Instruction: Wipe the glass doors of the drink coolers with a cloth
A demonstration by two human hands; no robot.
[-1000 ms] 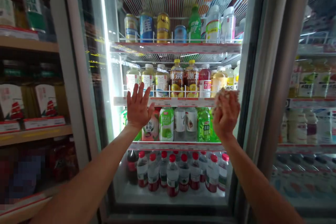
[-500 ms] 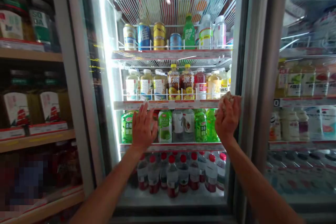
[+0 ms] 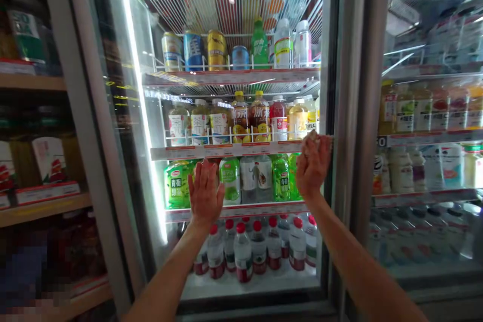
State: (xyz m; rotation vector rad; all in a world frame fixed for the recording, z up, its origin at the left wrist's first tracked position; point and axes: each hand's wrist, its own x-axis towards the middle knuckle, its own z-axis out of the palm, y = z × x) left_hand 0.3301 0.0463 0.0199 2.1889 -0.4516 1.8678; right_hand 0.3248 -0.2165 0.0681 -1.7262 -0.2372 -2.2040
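A tall glass fridge door (image 3: 241,171) fills the middle of the head view, with lit drink shelves behind it. Palm forward and fingers up, my left hand (image 3: 206,192) is open at the glass, in front of the green bottles' shelf. Whether its palm presses on the glass, I cannot tell. My right hand (image 3: 314,166) is closed on a crumpled, light brownish cloth (image 3: 311,142) near the right edge of the door. Part of the cloth is hidden under the fingers. Behind the right hand are a shelf strip and a green bottle (image 3: 281,177).
Metal door frames (image 3: 349,110) stand to the right of the glass, with another drinks fridge (image 3: 426,186) beyond. On the left are wooden shelves (image 3: 41,204) with large jars. Several red-capped bottles (image 3: 243,256) stand at the fridge bottom.
The view has shifted, so the fridge appears further left. My right hand, with the cloth, appears slightly left of before. My left hand stays raised at the glass, its fingers a little lower.
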